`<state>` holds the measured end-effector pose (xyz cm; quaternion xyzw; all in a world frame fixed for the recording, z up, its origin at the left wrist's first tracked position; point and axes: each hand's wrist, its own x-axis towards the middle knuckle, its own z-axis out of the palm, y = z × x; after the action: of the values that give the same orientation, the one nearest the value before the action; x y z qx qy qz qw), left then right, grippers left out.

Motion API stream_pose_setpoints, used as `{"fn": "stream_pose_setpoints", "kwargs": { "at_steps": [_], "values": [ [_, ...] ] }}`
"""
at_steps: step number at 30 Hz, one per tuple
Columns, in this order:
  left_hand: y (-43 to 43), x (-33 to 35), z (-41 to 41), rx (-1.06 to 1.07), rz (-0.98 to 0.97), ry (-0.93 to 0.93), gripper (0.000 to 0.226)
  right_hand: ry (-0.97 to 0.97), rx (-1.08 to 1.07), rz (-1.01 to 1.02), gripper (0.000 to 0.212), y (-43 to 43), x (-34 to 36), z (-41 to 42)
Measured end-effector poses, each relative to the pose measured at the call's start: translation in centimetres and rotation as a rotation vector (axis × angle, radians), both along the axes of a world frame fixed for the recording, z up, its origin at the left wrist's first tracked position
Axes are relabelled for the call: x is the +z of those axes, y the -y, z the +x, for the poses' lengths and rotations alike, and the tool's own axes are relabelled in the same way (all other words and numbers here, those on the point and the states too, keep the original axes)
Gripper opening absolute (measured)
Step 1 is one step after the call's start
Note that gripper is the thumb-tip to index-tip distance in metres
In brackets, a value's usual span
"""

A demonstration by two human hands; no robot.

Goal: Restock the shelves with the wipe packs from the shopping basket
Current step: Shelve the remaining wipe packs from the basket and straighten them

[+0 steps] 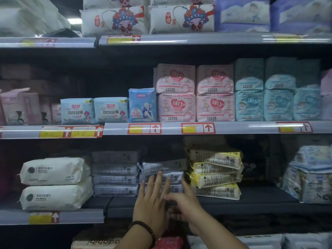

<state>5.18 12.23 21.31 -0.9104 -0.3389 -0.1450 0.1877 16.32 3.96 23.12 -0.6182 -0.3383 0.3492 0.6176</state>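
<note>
- The grey wipe packs (164, 170) lie stacked flat on the lower shelf (251, 200), barcoded ends facing out. Their print is too blurred to read.
- The left hand (152, 202) lies flat on the front of that stack, its fingers (158, 178) straight and slightly spread. A dark bead bracelet (143, 229) circles the wrist.
- The right hand (186, 203) is at the stack's lower right. One finger points up along the packs, another digit reaches left as far as the left hand, and the rest curl low. I cannot tell whether they hold anything.
- Just left of the stack stands a second grey stack (115, 175), four packs high. Further left are two white packs (53, 184) with a round dark logo and small illegible text.
- Just right of the stack sit yellow-edged packs (215, 175), four high and tilted.
- On the shelf above the stack are pale blue packs (94, 110) reading "100%纯棉", an upright blue pack (142, 105) with a red label, pink packs (177, 106) marked "1013", and blue-green packs (249, 105) with the same number.
- Directly above the stack, the price rail (172, 129) carries yellow tags in red frames with white up arrows.
- Below and left of the stack is a pack (97, 242) with upside-down Latin lettering.
</note>
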Motion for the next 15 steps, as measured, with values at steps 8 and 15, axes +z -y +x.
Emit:
{"fn": "stream_pose_setpoints", "kwargs": {
  "at_steps": [8,15],
  "values": [
    [-2.1,-0.5,-0.1,-0.042,-0.100,0.204,0.091,0.164,-0.160,-0.003,0.069,-1.0,1.2,-0.5],
    [-0.7,-0.1,1.5,-0.016,0.097,0.039,0.088,0.143,-0.169,0.008,0.103,-2.0,2.6,-0.8]
  ]
}}
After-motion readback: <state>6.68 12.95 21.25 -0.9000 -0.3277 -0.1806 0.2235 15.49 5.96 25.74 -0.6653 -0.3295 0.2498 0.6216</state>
